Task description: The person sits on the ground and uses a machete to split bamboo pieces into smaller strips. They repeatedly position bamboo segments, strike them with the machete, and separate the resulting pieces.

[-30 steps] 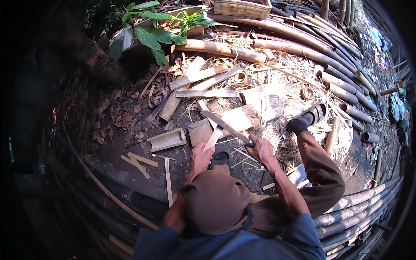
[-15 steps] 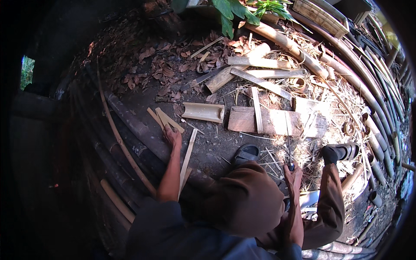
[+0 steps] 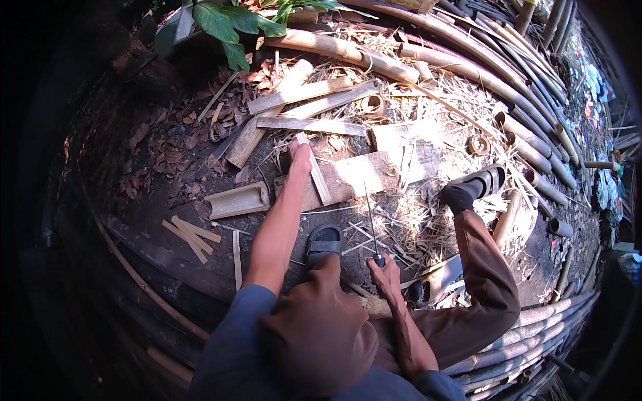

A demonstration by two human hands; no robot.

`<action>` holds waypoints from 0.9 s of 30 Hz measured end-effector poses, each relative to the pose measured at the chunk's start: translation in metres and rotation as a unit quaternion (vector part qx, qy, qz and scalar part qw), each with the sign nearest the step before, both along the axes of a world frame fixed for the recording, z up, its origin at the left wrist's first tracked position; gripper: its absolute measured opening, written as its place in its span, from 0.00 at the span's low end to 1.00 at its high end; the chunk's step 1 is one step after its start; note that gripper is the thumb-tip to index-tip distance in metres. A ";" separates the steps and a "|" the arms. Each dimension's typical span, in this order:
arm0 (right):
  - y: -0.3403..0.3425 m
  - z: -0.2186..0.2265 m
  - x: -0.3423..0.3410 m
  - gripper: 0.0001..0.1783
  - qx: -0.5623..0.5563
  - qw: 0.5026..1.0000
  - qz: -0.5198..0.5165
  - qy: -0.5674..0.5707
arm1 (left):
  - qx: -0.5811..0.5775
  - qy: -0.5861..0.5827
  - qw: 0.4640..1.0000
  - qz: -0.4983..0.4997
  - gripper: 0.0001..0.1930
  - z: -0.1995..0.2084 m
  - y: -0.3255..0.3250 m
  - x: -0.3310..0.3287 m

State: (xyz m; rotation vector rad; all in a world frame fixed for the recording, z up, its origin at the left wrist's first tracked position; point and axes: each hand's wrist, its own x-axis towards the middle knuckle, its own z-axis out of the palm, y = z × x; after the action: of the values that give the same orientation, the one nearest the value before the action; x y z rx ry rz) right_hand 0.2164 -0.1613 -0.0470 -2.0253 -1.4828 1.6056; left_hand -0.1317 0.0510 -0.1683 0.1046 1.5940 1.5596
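Observation:
My left hand (image 3: pixel 300 155) reaches forward, its fingers closed round the far end of a pale bamboo strip (image 3: pixel 319 180). That strip lies across a wooden board (image 3: pixel 351 175) on the ground. In my right hand (image 3: pixel 386 275), low near my legs, is a long thin-bladed knife (image 3: pixel 370 217), gripped by its dark handle with the blade pointing away over the board's near edge. Left of my left forearm lie several split bamboo strips (image 3: pixel 192 236) and a halved bamboo section (image 3: pixel 239 200).
Bamboo pieces (image 3: pixel 304 93) lie beyond the board. Long bamboo poles (image 3: pixel 461 67) curve along the far right side, and others (image 3: pixel 167 264) lie at the left. Shavings (image 3: pixel 418 220) cover the ground near my sandalled foot (image 3: pixel 475 187). A leafy plant (image 3: pixel 224 23) hangs at the top.
My left hand has left the strips on the left and taken hold of the strip on the board. The view has swung right; the knife stays in my right hand.

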 end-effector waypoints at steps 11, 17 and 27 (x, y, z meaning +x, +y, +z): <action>0.063 0.071 -0.011 0.17 0.097 0.987 -0.029 0.123 | 0.267 0.200 0.914 -0.231 0.18 0.111 -0.031 0.123; 0.090 0.122 -0.021 0.37 0.198 0.969 0.009 0.146 | 0.183 0.268 0.884 -0.337 0.20 0.125 -0.054 0.122; 0.099 0.118 -0.043 0.30 0.017 0.937 -0.128 0.323 | 0.172 0.412 0.798 -0.405 0.13 0.138 -0.074 0.160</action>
State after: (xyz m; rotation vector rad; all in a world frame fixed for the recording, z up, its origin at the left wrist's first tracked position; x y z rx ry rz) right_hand 0.1736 -0.0622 0.0710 -1.3790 -0.9500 1.8533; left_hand 0.0278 -0.0226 -0.0301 1.6391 1.4825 1.0860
